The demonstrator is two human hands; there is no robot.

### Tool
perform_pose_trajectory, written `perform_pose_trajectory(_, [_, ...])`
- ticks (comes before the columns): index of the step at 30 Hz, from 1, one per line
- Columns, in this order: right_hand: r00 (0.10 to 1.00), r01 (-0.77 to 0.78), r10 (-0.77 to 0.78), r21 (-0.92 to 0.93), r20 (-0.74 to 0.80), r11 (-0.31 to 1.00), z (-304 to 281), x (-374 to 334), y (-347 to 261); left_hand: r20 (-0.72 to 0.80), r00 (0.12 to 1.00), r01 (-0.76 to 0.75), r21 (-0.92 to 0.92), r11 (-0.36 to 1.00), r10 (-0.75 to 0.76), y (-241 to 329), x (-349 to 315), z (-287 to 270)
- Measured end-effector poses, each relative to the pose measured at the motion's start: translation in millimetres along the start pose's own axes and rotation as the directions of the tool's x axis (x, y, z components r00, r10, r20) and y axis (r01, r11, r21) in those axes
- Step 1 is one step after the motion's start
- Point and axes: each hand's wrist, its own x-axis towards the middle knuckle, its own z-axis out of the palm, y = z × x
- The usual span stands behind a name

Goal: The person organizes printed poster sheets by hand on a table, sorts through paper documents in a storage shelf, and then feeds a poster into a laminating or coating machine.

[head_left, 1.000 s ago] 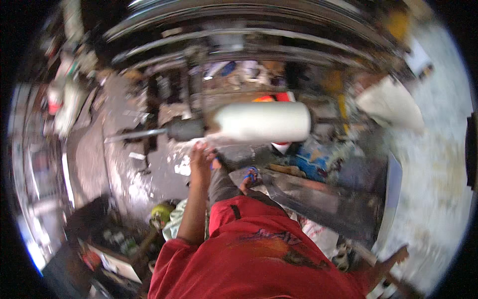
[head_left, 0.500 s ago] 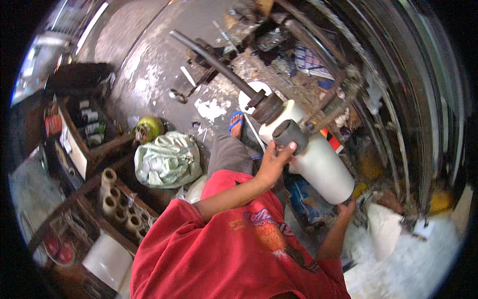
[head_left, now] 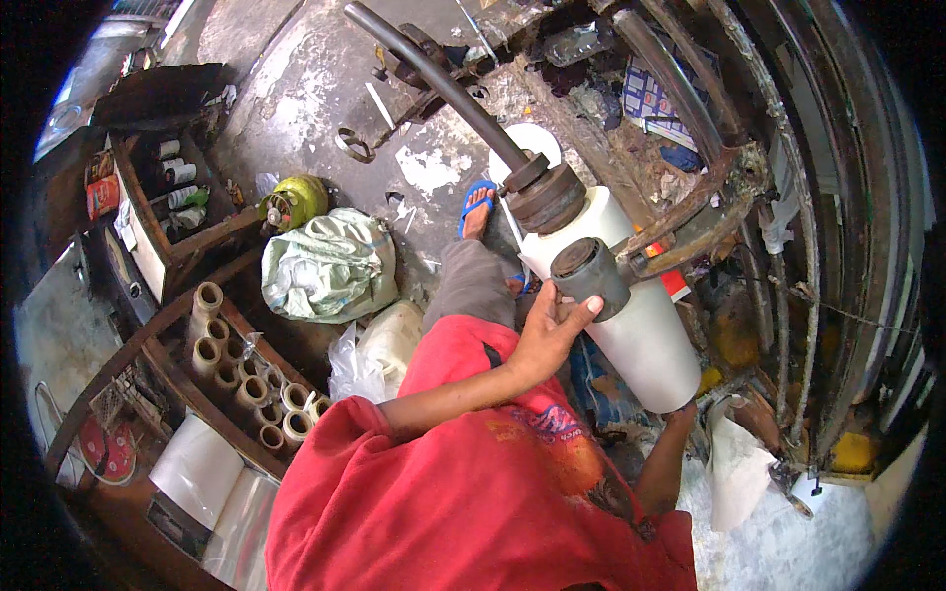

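Note:
My left hand (head_left: 554, 330) is closed on a dark grey cylindrical plug (head_left: 601, 278) at the upper end of a large whitish roll (head_left: 648, 347), thumb on its side. The roll lies tilted across my right side. My right hand (head_left: 682, 416) is at the roll's lower end, its fingers mostly hidden behind it. Just beyond the plug, a long dark metal shaft (head_left: 443, 84) carries a thick round collar (head_left: 547, 199). A second, cream-white roll (head_left: 593, 219) sits against that collar.
A rusty metal frame (head_left: 724, 202) with curved bars stands close on the right. To the left are a white-green sack (head_left: 330, 266), a small green gas cylinder (head_left: 299, 203) and a rack of cardboard tubes (head_left: 253, 391). Litter and a blue patterned box (head_left: 655, 103) lie ahead.
The view has shifted, so floor and shaft appear higher in the picture. My left hand stays on the plug and my right stays at the roll's lower end.

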Motion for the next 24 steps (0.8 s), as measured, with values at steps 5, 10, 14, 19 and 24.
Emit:
perform_pose_trajectory(5, [1.0, 0.008, -0.008, -0.019, -0.01, 1.0, 4.1, -7.0, -1.6, 0.038, 0.998, -0.055, 0.028, 0.998, 0.054, -8.1, 1.8, -3.8])
perform_pose_trajectory(10, [1.0, 0.008, -0.008, -0.044, 0.001, 0.999, 15.3, -4.0, -6.4, 0.031, 0.999, -0.032, -0.004, 0.999, 0.033, -5.2, 0.3, -2.4])
perform_pose_trajectory(14, [1.0, 0.005, -0.005, -0.049, 0.005, 0.999, 16.6, -2.7, -4.1, 0.013, 1.0, -0.005, 0.035, 0.999, 0.004, -4.8, 0.0, -3.2])
perform_pose_trajectory(19, [1.0, 0.011, -0.01, -0.062, 0.013, 0.998, 19.0, -3.7, -3.3, -0.009, 0.999, -0.053, 0.019, 0.998, 0.053, -7.5, -0.9, -1.7])
perform_pose_trajectory(24, [1.0, 0.017, -0.016, -0.066, 0.017, 0.998, 22.9, -2.0, -5.2, 0.033, 0.998, -0.048, 0.109, 0.993, 0.044, -8.0, 5.0, -5.9])
